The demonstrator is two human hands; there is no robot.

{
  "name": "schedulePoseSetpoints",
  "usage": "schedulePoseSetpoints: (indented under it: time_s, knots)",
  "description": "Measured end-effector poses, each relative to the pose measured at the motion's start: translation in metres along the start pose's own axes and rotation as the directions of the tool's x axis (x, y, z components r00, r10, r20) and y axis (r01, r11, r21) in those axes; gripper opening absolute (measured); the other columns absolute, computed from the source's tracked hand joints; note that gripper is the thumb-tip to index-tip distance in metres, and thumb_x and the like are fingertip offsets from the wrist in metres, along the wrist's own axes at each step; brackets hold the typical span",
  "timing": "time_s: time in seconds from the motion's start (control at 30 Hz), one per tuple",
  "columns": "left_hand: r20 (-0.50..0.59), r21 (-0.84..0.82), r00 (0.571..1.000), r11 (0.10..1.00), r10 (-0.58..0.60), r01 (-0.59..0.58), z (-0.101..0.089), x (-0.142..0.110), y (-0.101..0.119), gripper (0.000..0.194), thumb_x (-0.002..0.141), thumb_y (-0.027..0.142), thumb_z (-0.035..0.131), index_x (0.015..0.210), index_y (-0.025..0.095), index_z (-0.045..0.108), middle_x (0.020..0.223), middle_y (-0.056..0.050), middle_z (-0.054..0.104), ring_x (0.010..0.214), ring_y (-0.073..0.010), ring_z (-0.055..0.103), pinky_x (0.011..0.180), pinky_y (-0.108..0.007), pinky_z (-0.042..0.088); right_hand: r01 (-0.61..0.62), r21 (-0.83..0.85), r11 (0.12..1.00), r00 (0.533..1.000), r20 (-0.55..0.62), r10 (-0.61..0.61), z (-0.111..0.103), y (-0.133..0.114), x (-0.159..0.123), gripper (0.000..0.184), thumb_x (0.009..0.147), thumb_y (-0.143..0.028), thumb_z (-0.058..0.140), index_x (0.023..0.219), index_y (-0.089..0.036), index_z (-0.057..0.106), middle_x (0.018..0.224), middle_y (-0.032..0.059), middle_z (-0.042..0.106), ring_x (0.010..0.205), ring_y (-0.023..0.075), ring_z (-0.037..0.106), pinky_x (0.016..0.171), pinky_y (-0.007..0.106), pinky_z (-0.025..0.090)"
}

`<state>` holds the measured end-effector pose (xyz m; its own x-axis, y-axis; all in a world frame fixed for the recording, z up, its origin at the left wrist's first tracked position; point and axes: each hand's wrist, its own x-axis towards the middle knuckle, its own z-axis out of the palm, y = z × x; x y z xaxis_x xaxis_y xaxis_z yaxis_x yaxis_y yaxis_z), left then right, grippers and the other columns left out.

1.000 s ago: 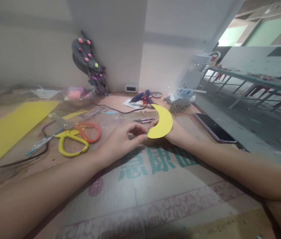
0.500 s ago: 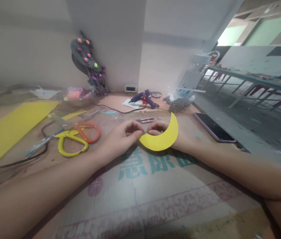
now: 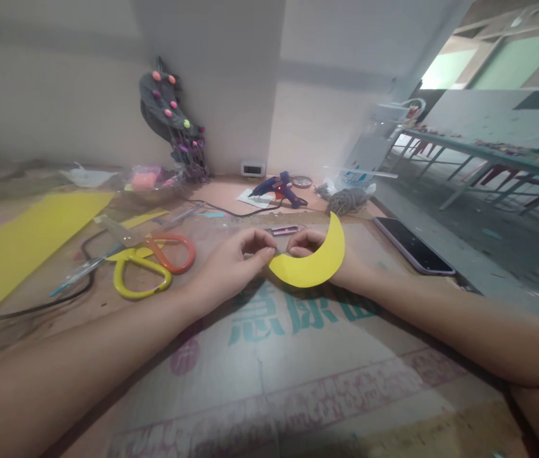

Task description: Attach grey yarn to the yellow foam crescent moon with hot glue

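A yellow crescent-moon cutout (image 3: 314, 270), thin like paper or felt, is held above the table with its right tip pointing up. My left hand (image 3: 249, 251) pinches the cutout's left tip between thumb and fingers. Just behind the crescent, my right hand (image 3: 308, 244) is closed with curled fingers showing inside the inner curve. The cutout covers part of that hand, so what its fingertips hold cannot be made out. Beyond the hands lies a small pink-handled cutter or snips (image 3: 286, 231), partly hidden.
Scissors (image 3: 142, 273) with orange and yellow handles and a yellow sheet (image 3: 21, 248) lie left. A blue glue gun (image 3: 279, 189) with a lit red light, a small digital clock (image 3: 252, 168) and grey yarn (image 3: 347, 201) are behind. A phone (image 3: 415, 246) rests right. A grey decorated crescent (image 3: 161, 108) leans against the wall.
My right fingertips have moved slightly right, widening the gap to my left hand. The left hand keeps its pinch on the crescent. The whole view has shifted a little.
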<state>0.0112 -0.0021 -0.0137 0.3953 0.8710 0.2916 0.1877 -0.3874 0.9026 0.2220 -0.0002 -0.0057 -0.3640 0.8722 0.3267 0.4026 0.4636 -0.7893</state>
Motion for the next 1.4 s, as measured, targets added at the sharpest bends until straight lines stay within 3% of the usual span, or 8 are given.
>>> schedulePoseSetpoints:
  time_s: [0.37, 0.7, 0.87, 1.0, 1.13, 1.27, 1.4]
  knots:
    - [-0.029, 0.031, 0.999, 0.999, 0.023, -0.022, 0.000, -0.001, 0.003, 0.013, 0.087, 0.027, 0.056, 0.095, 0.018, 0.061, 0.093, -0.003, 0.064, 0.087, -0.0152, 0.060, 0.076, -0.029, 0.047, 0.060, -0.030, 0.998, 0.998, 0.005, -0.060, -0.002, -0.006, -0.003, 0.015, 0.085, -0.033, 0.061, 0.080, -0.018, 0.063, 0.081, 0.0035, 0.066, 0.073, 0.0142, 0.061, 0.066, 0.027, 0.049]
    - [0.038, 0.002, 0.999, 1.000, -0.006, 0.006, 0.001, -0.002, 0.003, 0.015, 0.086, 0.030, 0.058, 0.095, 0.019, 0.061, 0.091, -0.002, 0.063, 0.084, -0.0143, 0.060, 0.072, -0.027, 0.047, 0.075, -0.070, 0.995, 0.996, -0.046, -0.079, 0.003, 0.007, 0.002, 0.017, 0.082, -0.035, 0.060, 0.078, -0.018, 0.062, 0.075, 0.0018, 0.064, 0.062, 0.0114, 0.054, 0.055, 0.024, 0.041]
    - [0.049, -0.011, 0.999, 1.000, -0.008, 0.009, 0.001, -0.002, 0.003, 0.015, 0.086, 0.030, 0.057, 0.095, 0.019, 0.061, 0.092, -0.002, 0.063, 0.084, -0.0146, 0.060, 0.073, -0.027, 0.047, 0.068, -0.072, 0.995, 0.997, -0.018, -0.069, 0.004, 0.008, 0.002, 0.016, 0.083, -0.034, 0.059, 0.079, -0.018, 0.062, 0.077, 0.0022, 0.065, 0.064, 0.0120, 0.056, 0.058, 0.025, 0.044]
    - [-0.025, 0.003, 1.000, 1.000, -0.006, 0.006, 0.000, 0.000, 0.002, 0.013, 0.086, 0.029, 0.057, 0.094, 0.019, 0.060, 0.092, -0.002, 0.063, 0.086, -0.0149, 0.059, 0.076, -0.028, 0.046, 0.152, -0.165, 0.974, 0.987, -0.028, -0.159, 0.001, 0.009, 0.002, 0.015, 0.084, -0.029, 0.059, 0.094, -0.019, 0.064, 0.095, 0.0054, 0.067, 0.085, 0.0175, 0.062, 0.078, 0.032, 0.050]
    - [-0.208, 0.015, 0.977, 0.999, -0.043, 0.047, -0.004, 0.004, 0.002, 0.012, 0.084, 0.028, 0.059, 0.091, 0.018, 0.059, 0.089, -0.001, 0.062, 0.084, -0.0150, 0.058, 0.076, -0.028, 0.045, 0.129, -0.160, 0.979, 0.984, -0.104, -0.147, -0.003, 0.006, 0.002, 0.039, 0.077, -0.020, 0.059, 0.116, -0.019, 0.057, 0.116, 0.0091, 0.062, 0.107, 0.0240, 0.058, 0.095, 0.040, 0.046]
    - [-0.306, -0.007, 0.951, 0.999, -0.050, 0.050, -0.007, 0.008, 0.003, 0.012, 0.083, 0.026, 0.060, 0.089, 0.017, 0.057, 0.089, -0.001, 0.060, 0.085, -0.0145, 0.058, 0.078, -0.027, 0.045, 0.122, -0.052, 0.991, 0.992, -0.022, -0.124, -0.005, 0.000, -0.002, 0.044, 0.082, -0.027, 0.055, 0.124, -0.018, 0.051, 0.118, 0.0098, 0.061, 0.106, 0.0250, 0.058, 0.093, 0.040, 0.046]
    - [-0.267, -0.046, 0.962, 0.998, -0.060, 0.049, -0.005, 0.007, 0.001, 0.021, 0.081, 0.027, 0.063, 0.099, 0.018, 0.055, 0.085, 0.001, 0.058, 0.079, -0.0129, 0.058, 0.070, -0.024, 0.045, -0.014, -0.028, 0.999, 1.000, 0.025, 0.015, -0.003, -0.001, -0.004, 0.031, 0.088, -0.043, 0.051, 0.099, -0.016, 0.060, 0.087, 0.0072, 0.066, 0.077, 0.0202, 0.061, 0.070, 0.032, 0.050]
